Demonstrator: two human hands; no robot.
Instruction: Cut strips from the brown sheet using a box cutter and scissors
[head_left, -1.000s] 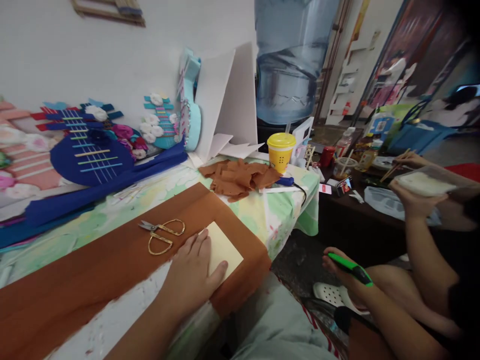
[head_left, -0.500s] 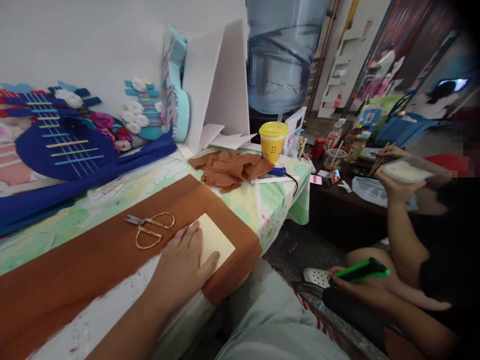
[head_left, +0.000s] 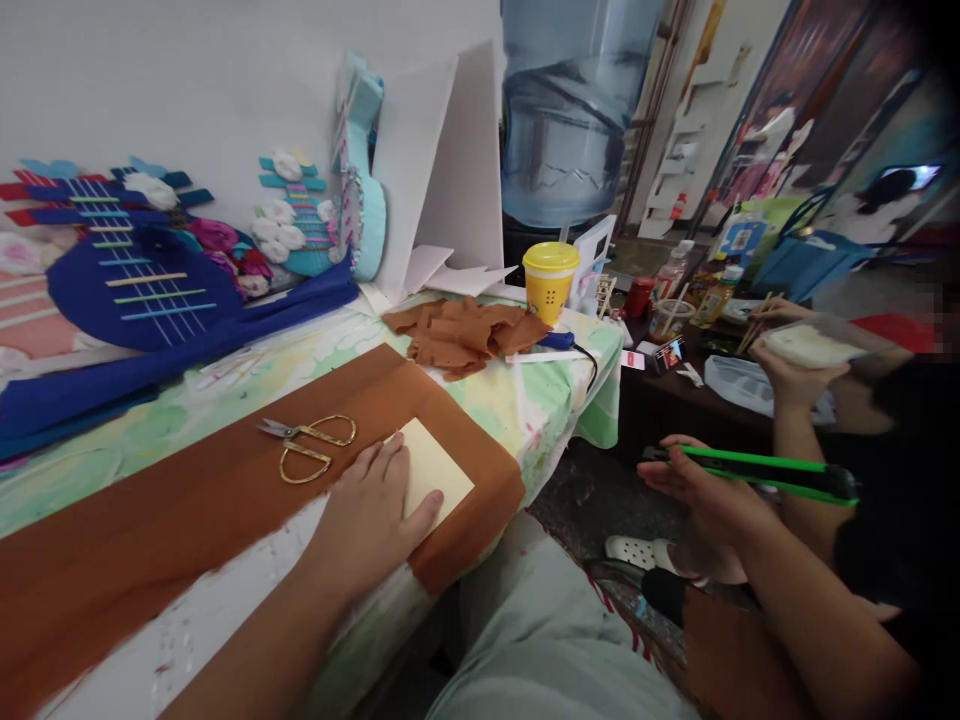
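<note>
My left hand (head_left: 375,500) lies flat, fingers stretched, on a cream square of paper or card (head_left: 441,470). The square rests near the right end of a long brown sheet that looks like felt (head_left: 150,510), which lies over a white board (head_left: 225,600). Left of that hand, gold-handled scissors (head_left: 307,440) lie partly spread on the brown sheet. Off to the right, above the floor, my right hand (head_left: 712,490) is closed round a green and black utility knife (head_left: 780,474). Whether its blade is out I cannot tell.
Crumpled brown scraps (head_left: 472,335) and a yellow-lidded cup (head_left: 551,285) sit at the back of the table. Decorated instrument shapes (head_left: 139,280) lean at the wall. A seated person (head_left: 877,450) at right holds chopsticks and a food container (head_left: 810,340).
My right hand has risen and turned, bringing the utility knife up and to the right. My left hand stays on the cream square. The view has shifted slightly.
</note>
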